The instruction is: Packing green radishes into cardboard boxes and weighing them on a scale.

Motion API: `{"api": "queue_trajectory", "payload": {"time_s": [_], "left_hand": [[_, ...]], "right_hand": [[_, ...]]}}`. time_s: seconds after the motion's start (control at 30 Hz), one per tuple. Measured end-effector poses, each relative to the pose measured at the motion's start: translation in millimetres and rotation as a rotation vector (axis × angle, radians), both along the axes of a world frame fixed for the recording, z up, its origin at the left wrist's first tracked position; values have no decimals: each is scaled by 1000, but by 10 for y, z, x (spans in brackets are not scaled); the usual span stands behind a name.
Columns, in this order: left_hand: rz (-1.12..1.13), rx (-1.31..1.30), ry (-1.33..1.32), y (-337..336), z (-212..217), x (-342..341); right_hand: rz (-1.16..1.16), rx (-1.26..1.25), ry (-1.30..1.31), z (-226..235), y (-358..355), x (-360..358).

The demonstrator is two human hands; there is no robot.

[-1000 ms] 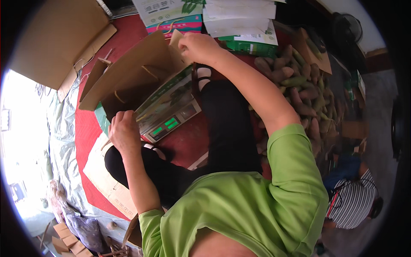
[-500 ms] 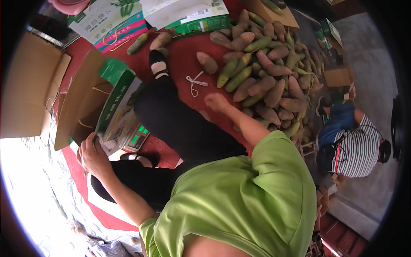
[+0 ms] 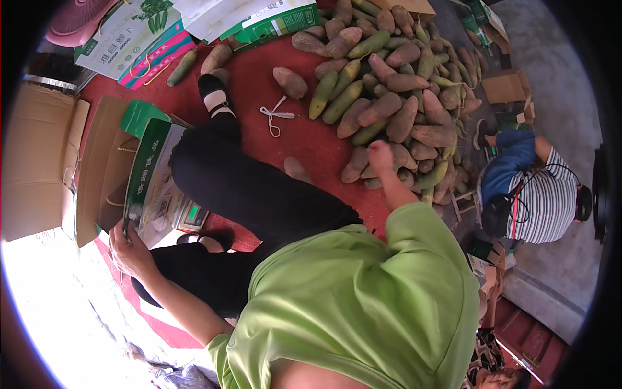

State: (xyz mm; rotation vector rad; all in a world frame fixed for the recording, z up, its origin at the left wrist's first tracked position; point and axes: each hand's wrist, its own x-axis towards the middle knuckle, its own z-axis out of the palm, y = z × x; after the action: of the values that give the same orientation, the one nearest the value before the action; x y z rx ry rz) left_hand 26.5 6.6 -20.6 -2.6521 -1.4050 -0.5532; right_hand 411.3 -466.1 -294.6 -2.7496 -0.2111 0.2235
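My left hand grips the near edge of an open cardboard box with green and white printed sides, its fingers closed on the edge. The box stands beside a scale with a lit green display. At the near edge of a large heap of radishes, reddish and green, is my right hand, its fingers curled in among the nearest ones. What it holds, if anything, is hidden. A single radish lies apart on the red floor covering, near a white tied string.
Printed cartons stand at the far left, and a plain cardboard box at the left edge. On the right a person in a striped shirt bends down near an open box. Another person shows at the lower right.
My right hand has moved right, from above the red floor covering to the heap's near edge. My left hand keeps its grip on the box. The view has shifted, bringing another person in.
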Motion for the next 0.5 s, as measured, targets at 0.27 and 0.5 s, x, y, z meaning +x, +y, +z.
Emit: {"api": "queue_trajectory", "payload": {"time_s": [0.27, 0.5], "left_hand": [[18, 20, 6, -27, -4, -2], [25, -2, 0, -54, 33, 39]], "right_hand": [[-655, 31, -21, 779, -104, 665], [-717, 89, 90, 712, 24, 913]]}}
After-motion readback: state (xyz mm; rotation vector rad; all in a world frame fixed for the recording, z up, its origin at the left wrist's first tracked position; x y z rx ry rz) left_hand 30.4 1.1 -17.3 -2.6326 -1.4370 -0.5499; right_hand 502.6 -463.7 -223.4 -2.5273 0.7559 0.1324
